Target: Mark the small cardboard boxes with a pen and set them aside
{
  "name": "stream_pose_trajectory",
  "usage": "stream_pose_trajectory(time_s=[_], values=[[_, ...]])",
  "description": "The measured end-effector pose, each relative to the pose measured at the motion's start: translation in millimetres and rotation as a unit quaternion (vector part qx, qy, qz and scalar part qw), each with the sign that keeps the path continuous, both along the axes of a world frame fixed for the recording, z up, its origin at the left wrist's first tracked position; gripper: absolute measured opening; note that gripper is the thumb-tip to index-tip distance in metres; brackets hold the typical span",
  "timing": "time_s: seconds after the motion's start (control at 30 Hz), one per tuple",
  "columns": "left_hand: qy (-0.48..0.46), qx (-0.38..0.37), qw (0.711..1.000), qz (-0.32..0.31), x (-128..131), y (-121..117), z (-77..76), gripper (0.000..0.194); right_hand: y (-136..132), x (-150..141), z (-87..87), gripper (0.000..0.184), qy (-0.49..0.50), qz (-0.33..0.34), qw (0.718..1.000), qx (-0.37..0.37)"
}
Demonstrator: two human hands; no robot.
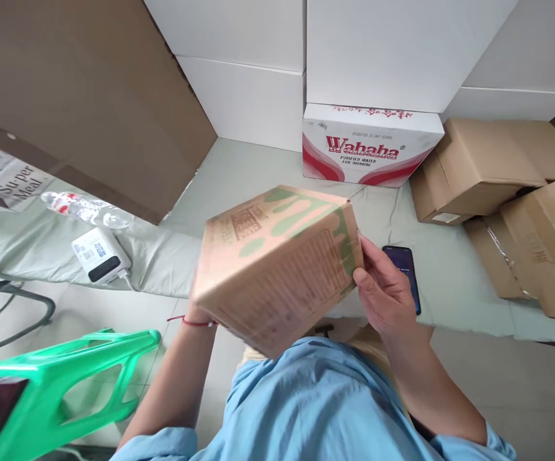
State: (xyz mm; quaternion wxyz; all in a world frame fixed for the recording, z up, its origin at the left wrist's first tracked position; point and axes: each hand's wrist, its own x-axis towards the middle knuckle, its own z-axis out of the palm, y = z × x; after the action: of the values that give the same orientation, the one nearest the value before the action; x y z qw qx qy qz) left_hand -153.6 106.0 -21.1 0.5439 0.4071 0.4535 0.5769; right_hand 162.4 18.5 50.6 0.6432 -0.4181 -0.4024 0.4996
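Observation:
A brown cardboard box with green blotches and printed text is held tilted in front of my body, above the front edge of the covered table. My right hand grips its right edge, thumb on the near face and fingers reaching behind. On the left, my left hand supports the box's lower left corner. Most of that hand, its fingers included, is hidden behind the box. A red string bracelet circles the left wrist. Just beyond my right hand, a dark phone lies on the cloth.
A white and red Wahaha water carton stands at the back. Brown boxes are stacked on the right. Leftward are a big brown panel, a plastic bottle and a white power bank. A green stool stands below.

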Motion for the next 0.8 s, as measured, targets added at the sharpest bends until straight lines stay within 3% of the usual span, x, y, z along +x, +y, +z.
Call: stream_pose_trajectory(time_s=[0.17,0.33,0.47,0.6,0.73,0.8], values=[[-0.042,0.059,0.994,0.084,17,4,6.8,0.055,13,5,-32.0,0.055,0.051,-0.066,0.990,-0.110],[-0.041,0.115,0.988,0.095,25,1,7.1,0.052,17,7,-43.5,0.063,0.107,-0.076,0.977,-0.171],[0.008,0.116,0.989,0.089,31,-7,5.5,0.042,17,11,-43.9,0.051,0.114,-0.077,0.966,-0.219],[0.007,0.097,0.993,0.071,35,-12,4.1,0.039,17,15,-36.8,0.066,0.116,-0.043,0.963,-0.241],[-0.015,0.069,0.996,0.057,30,-17,2.6,0.022,16,13,-28.8,0.057,0.063,-0.005,0.965,-0.253],[0.017,0.047,0.997,0.051,28,-20,4.1,0.028,15,11,-27.7,0.056,0.046,0.000,0.965,-0.257]])
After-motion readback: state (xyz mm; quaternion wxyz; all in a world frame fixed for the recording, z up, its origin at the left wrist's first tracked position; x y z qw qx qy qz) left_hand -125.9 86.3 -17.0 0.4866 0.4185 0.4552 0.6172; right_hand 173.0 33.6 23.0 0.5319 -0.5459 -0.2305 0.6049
